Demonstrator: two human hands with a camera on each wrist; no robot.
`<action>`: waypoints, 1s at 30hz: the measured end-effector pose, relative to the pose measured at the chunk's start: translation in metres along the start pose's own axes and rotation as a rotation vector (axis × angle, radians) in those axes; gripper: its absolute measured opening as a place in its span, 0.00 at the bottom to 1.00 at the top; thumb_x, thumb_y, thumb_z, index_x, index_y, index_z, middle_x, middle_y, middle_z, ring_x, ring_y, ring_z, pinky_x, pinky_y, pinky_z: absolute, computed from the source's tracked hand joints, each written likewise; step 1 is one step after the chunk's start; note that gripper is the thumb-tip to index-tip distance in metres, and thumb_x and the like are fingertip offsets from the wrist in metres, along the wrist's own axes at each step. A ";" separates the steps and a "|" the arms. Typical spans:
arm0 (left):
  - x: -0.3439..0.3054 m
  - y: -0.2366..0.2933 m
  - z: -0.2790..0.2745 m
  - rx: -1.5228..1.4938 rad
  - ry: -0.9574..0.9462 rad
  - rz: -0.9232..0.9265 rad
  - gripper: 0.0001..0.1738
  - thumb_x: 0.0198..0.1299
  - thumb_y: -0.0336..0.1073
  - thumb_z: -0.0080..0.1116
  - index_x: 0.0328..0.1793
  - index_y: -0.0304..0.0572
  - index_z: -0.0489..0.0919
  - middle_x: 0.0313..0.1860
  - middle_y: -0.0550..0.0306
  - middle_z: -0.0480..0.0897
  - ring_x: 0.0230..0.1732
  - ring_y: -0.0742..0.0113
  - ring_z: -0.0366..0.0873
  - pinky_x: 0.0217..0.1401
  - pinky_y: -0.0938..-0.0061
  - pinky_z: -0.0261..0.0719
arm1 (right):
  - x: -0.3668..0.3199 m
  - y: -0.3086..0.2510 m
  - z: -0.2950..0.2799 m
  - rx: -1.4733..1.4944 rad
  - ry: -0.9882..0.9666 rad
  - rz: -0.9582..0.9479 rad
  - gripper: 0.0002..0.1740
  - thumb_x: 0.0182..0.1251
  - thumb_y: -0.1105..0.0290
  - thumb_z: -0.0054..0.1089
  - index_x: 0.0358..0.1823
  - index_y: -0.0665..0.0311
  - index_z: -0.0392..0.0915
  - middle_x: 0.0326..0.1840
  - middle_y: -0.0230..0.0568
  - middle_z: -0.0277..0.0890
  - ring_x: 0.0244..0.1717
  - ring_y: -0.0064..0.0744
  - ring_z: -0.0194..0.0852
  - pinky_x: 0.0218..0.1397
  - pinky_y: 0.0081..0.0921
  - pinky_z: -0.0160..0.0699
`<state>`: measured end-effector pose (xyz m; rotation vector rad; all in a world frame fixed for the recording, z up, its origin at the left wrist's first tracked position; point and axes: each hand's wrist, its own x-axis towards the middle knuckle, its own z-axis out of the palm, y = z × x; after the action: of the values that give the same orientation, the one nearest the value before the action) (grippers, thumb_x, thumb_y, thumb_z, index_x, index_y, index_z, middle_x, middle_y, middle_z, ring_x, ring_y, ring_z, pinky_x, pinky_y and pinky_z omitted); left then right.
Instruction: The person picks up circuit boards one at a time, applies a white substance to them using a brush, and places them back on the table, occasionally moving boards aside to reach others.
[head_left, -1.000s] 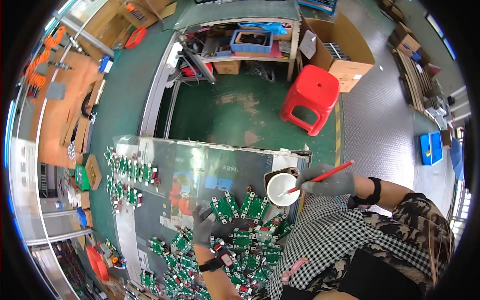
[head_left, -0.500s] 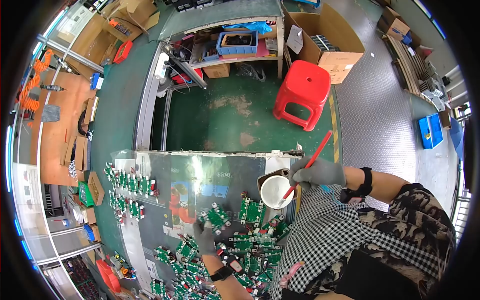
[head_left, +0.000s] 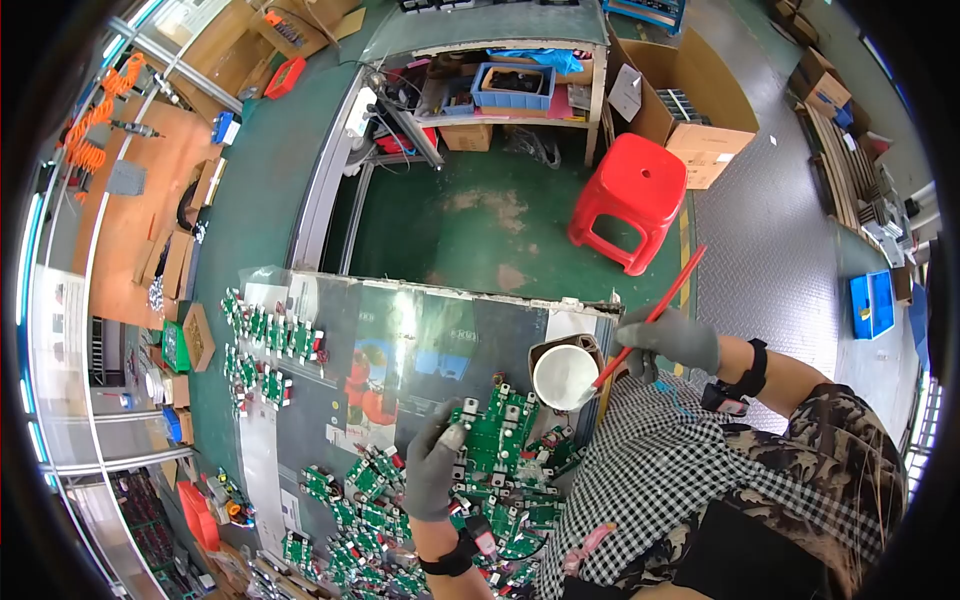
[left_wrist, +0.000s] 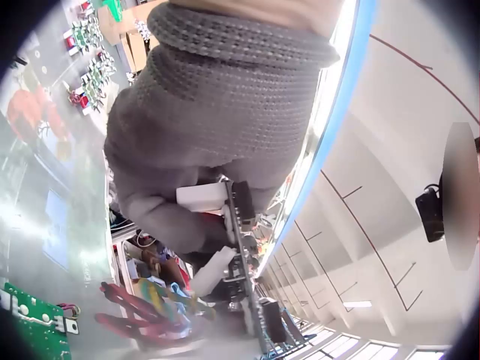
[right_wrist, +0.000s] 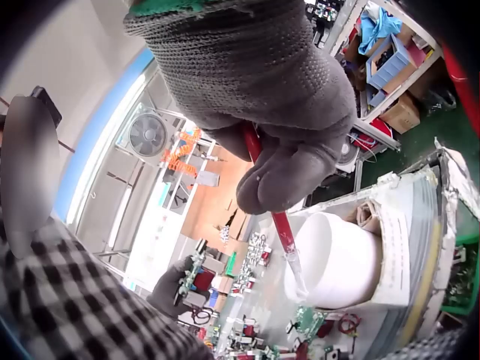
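The gloved left hand [head_left: 433, 464] grips a green circuit board [head_left: 482, 432] by its edge, above other boards on the table. In the left wrist view the held board [left_wrist: 241, 247] appears edge-on, with red wires hanging beside it. The gloved right hand [head_left: 672, 340] pinches a thin red brush [head_left: 672, 290]. In the right wrist view the brush's whitish tip [right_wrist: 295, 271] is at the mouth of a white cup [right_wrist: 343, 259], and the right hand [right_wrist: 262, 105] is curled round the handle. Seen from the head, the white cup [head_left: 566, 378] stands in a small carton.
Many green boards [head_left: 375, 520] lie at the table's near side, and another group [head_left: 268, 338] sits on its left part. A red stool [head_left: 640, 190] stands beyond the table edge, near a large cardboard box [head_left: 700, 135].
The left hand has taken up a board, lifted it and brought it right, towards the cup. The right hand has tilted the brush more upright, its tip still at the cup.
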<state>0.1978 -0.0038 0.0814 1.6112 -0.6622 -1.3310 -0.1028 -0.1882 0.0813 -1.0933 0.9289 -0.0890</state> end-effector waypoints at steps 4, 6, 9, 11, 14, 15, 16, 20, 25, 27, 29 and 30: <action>-0.004 0.007 0.007 -0.048 -0.175 -0.130 0.26 0.62 0.36 0.52 0.64 0.30 0.70 0.53 0.56 0.77 0.53 0.73 0.71 0.58 0.78 0.67 | -0.021 -0.031 0.008 0.291 -0.063 -0.160 0.17 0.66 0.64 0.47 0.41 0.73 0.76 0.22 0.45 0.79 0.19 0.30 0.78 0.24 0.21 0.78; -0.006 0.019 0.016 -0.018 -0.268 -0.139 0.26 0.62 0.36 0.52 0.65 0.31 0.70 0.48 0.60 0.78 0.47 0.77 0.71 0.52 0.81 0.68 | -0.022 -0.040 0.015 0.312 -0.129 -0.193 0.17 0.66 0.64 0.48 0.41 0.73 0.76 0.23 0.45 0.79 0.19 0.30 0.78 0.24 0.21 0.78; -0.004 0.016 0.017 0.122 -0.342 -0.162 0.26 0.62 0.36 0.52 0.65 0.31 0.69 0.42 0.65 0.77 0.40 0.80 0.69 0.45 0.84 0.68 | -0.018 -0.045 0.019 0.271 -0.218 -0.221 0.16 0.66 0.65 0.48 0.42 0.74 0.76 0.25 0.45 0.80 0.21 0.30 0.78 0.26 0.21 0.78; -0.007 0.018 0.019 0.116 -0.336 -0.156 0.26 0.62 0.36 0.53 0.65 0.32 0.69 0.38 0.68 0.75 0.36 0.82 0.66 0.41 0.85 0.66 | -0.017 -0.048 0.018 0.205 -0.245 -0.213 0.16 0.65 0.66 0.48 0.42 0.74 0.76 0.26 0.45 0.80 0.21 0.29 0.78 0.27 0.22 0.78; -0.011 0.016 0.019 0.111 -0.340 -0.155 0.27 0.62 0.37 0.54 0.65 0.32 0.70 0.39 0.66 0.76 0.38 0.81 0.68 0.43 0.85 0.67 | -0.020 -0.050 0.016 0.059 -0.240 -0.278 0.14 0.62 0.70 0.49 0.40 0.73 0.78 0.27 0.43 0.80 0.24 0.26 0.77 0.27 0.20 0.75; -0.012 0.016 0.020 0.101 -0.340 -0.169 0.27 0.62 0.37 0.55 0.65 0.31 0.70 0.40 0.65 0.77 0.39 0.81 0.68 0.44 0.84 0.68 | -0.020 -0.050 0.017 0.003 -0.297 -0.365 0.13 0.60 0.71 0.50 0.39 0.72 0.79 0.26 0.40 0.79 0.25 0.23 0.75 0.28 0.20 0.73; -0.013 0.016 0.021 0.092 -0.342 -0.182 0.27 0.62 0.37 0.55 0.65 0.31 0.70 0.42 0.65 0.77 0.40 0.80 0.69 0.45 0.84 0.68 | -0.021 -0.050 0.018 -0.054 -0.352 -0.452 0.12 0.59 0.73 0.51 0.38 0.71 0.80 0.26 0.38 0.79 0.26 0.21 0.74 0.28 0.19 0.72; -0.017 0.017 0.022 0.127 -0.352 -0.157 0.27 0.62 0.38 0.55 0.65 0.31 0.69 0.45 0.62 0.78 0.43 0.78 0.70 0.48 0.82 0.69 | -0.022 -0.054 0.023 -0.186 -0.337 -0.583 0.11 0.56 0.75 0.52 0.38 0.70 0.81 0.25 0.35 0.78 0.26 0.19 0.72 0.29 0.19 0.70; -0.019 0.020 0.023 0.131 -0.346 -0.205 0.28 0.62 0.38 0.56 0.65 0.30 0.68 0.48 0.57 0.78 0.46 0.76 0.71 0.51 0.80 0.70 | -0.030 -0.062 0.029 -0.264 -0.407 -0.520 0.12 0.52 0.74 0.54 0.36 0.73 0.81 0.28 0.45 0.80 0.28 0.31 0.77 0.33 0.26 0.74; -0.019 0.022 0.025 0.126 -0.347 -0.201 0.28 0.62 0.37 0.56 0.65 0.29 0.68 0.48 0.58 0.78 0.46 0.76 0.70 0.51 0.81 0.70 | -0.024 -0.059 0.030 -0.258 -0.405 -0.516 0.12 0.54 0.74 0.54 0.37 0.71 0.81 0.28 0.42 0.80 0.28 0.27 0.75 0.32 0.24 0.73; -0.020 0.022 0.026 0.119 -0.343 -0.196 0.28 0.62 0.37 0.55 0.65 0.29 0.68 0.48 0.58 0.78 0.46 0.77 0.70 0.51 0.81 0.69 | -0.022 -0.058 0.029 -0.253 -0.409 -0.513 0.11 0.56 0.75 0.53 0.37 0.69 0.82 0.28 0.39 0.80 0.27 0.22 0.74 0.31 0.22 0.72; -0.020 0.021 0.026 0.117 -0.335 -0.190 0.27 0.62 0.36 0.55 0.65 0.29 0.69 0.47 0.59 0.78 0.45 0.78 0.70 0.49 0.82 0.70 | -0.021 -0.058 0.027 -0.260 -0.383 -0.541 0.11 0.56 0.75 0.53 0.37 0.70 0.82 0.27 0.39 0.80 0.27 0.23 0.74 0.32 0.23 0.73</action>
<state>0.1701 -0.0041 0.1090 1.5881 -0.8148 -1.7538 -0.0766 -0.1877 0.1431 -1.5208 0.2892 -0.1981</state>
